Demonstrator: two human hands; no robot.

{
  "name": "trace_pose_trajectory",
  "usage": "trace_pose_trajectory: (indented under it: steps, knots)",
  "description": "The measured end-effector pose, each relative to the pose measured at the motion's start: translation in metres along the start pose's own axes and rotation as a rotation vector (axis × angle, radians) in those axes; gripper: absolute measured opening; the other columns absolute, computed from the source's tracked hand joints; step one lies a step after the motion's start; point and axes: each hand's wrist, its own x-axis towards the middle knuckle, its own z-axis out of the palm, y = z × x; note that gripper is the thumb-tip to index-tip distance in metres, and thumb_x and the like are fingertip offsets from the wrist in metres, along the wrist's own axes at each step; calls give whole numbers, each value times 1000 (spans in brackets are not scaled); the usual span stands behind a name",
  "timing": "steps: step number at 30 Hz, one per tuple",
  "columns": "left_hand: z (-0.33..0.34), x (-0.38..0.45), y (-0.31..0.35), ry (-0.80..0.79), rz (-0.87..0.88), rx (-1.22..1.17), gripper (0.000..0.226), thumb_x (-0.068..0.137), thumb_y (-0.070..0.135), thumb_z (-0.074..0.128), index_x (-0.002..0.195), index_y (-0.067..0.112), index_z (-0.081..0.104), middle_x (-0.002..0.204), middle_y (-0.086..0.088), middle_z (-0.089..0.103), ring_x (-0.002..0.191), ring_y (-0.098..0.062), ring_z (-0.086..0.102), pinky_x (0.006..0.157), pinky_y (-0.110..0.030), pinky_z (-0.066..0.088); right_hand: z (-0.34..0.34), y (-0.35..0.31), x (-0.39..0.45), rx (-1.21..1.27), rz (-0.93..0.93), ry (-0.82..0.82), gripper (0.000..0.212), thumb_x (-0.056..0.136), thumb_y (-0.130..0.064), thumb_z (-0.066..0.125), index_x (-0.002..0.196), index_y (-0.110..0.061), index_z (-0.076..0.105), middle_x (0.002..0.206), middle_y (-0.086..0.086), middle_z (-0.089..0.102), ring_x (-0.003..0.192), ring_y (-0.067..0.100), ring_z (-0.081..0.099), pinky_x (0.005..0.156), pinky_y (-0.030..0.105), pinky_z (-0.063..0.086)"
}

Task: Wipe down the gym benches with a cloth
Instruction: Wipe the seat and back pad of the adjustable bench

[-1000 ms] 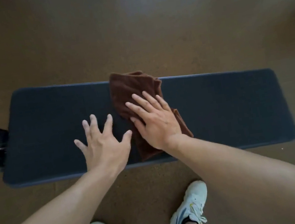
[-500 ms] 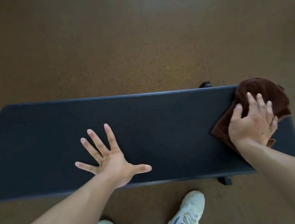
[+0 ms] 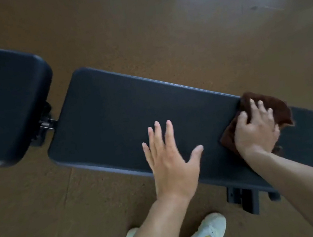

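Note:
A long dark padded gym bench (image 3: 114, 112) runs from the left middle down to the right edge. A bunched brown cloth (image 3: 270, 105) lies on its right part. My right hand (image 3: 256, 130) presses down on the cloth with fingers curled into it. My left hand (image 3: 169, 156) lies flat on the pad's near edge, fingers spread, holding nothing.
A second dark pad (image 3: 5, 105) sits at the left, joined to the long pad by a metal hinge (image 3: 46, 123). The bench's dark metal foot (image 3: 245, 199) stands under the near edge. My white shoes (image 3: 204, 236) are on the brown floor below.
The view has swung left and tilted, so the left pad now shows. My right hand has pulled the cloth back from the bench's right end. My left hand stays flat on the pad.

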Motion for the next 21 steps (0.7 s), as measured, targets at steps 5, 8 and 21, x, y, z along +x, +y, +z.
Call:
trace_pose_trajectory:
  steps: [5,8,21]
  knots:
    - [-46,-52,-69,287,-114,-131,63,103,54,37,160,30,25,169,18,12,155,4,-3,129,-37,4,45,-115,-85,5,-348,-130,54,105,-48,37,159,-43,36,172,-16,24,162,12,10,130,46,4]
    - [-75,-48,-82,338,-85,-110,55,107,47,35,159,28,32,168,18,18,155,5,4,127,-34,11,61,-151,-154,41,-662,-172,53,104,-47,36,156,-42,42,169,-13,33,161,17,17,130,50,10]
    - [-2,-23,14,-121,52,159,65,101,59,22,160,32,18,164,24,-2,129,33,-27,120,-17,-7,22,6,-75,-19,-848,-212,48,112,-44,32,157,-35,44,168,-8,37,161,19,22,130,49,17]
